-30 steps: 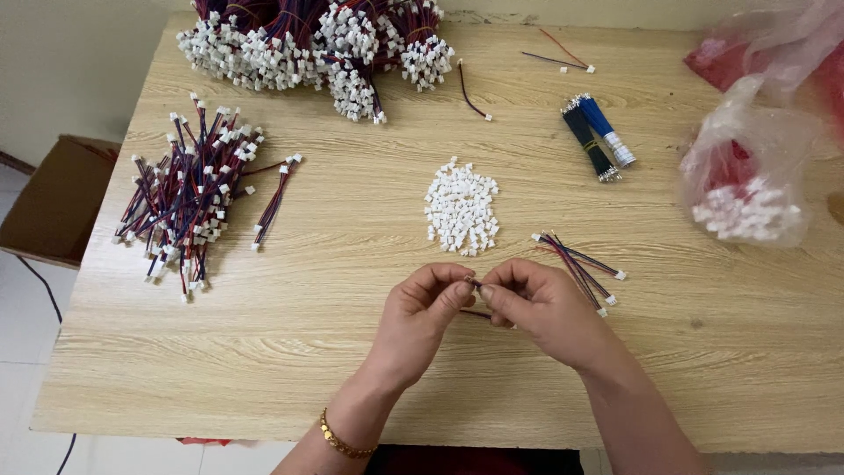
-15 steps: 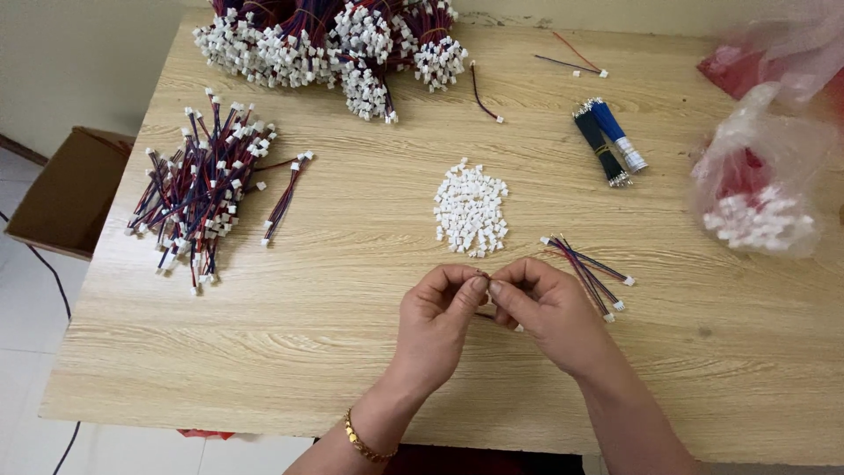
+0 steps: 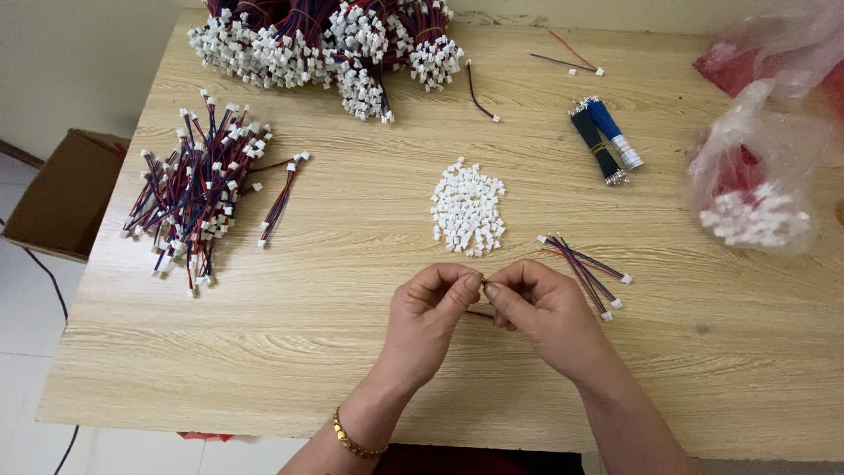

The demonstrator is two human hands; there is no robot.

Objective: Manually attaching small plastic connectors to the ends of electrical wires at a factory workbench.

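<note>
My left hand (image 3: 431, 312) and my right hand (image 3: 538, 308) meet fingertip to fingertip low over the wooden table (image 3: 352, 334). Between them they pinch a thin red and dark wire (image 3: 479, 312), and something small sits at the fingertips; I cannot tell what it is. A gold bracelet (image 3: 350, 437) circles my left wrist. Just beyond the hands lies a pile of small white connector housings (image 3: 468, 208). A few loose wires with white plugs (image 3: 585, 268) lie right of my right hand.
A heap of finished wire leads (image 3: 198, 198) lies at the left, a bigger heap (image 3: 330, 40) at the back. Blue and black wire bundles (image 3: 605, 136) sit right of centre. A clear bag of white housings (image 3: 760, 189) is far right. A cardboard box (image 3: 66, 193) stands on the floor left.
Both hands stay together at the same spot, with only small finger shifts. The camera view has drifted slightly, nothing on the table has moved.
</note>
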